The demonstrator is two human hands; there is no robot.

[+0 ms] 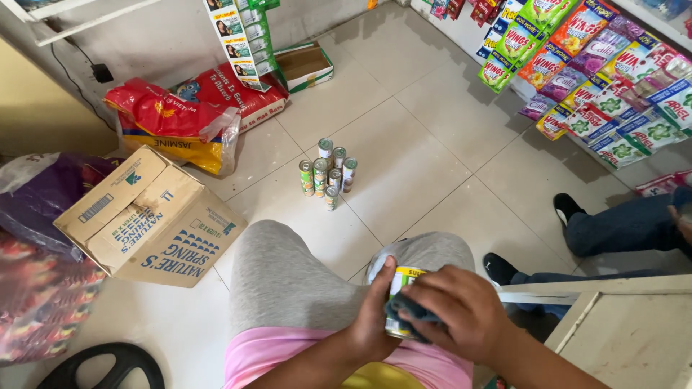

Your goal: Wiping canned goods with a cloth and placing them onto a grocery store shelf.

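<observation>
Both hands at lower centre: left hand [371,320] grips a can [401,302], right hand [461,306] presses a dark cloth [407,311] on it. Seven cans [329,173] stand grouped on floor [425,144], mid-frame; whether wiped, can't tell.

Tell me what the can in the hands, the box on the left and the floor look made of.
Can: apparently metal, a shiny rim under a paper or printed label. Box: brown corrugated cardboard, matte, with creased flaps. Floor: pale glazed tile, slightly glossy, with grout lines.
</observation>
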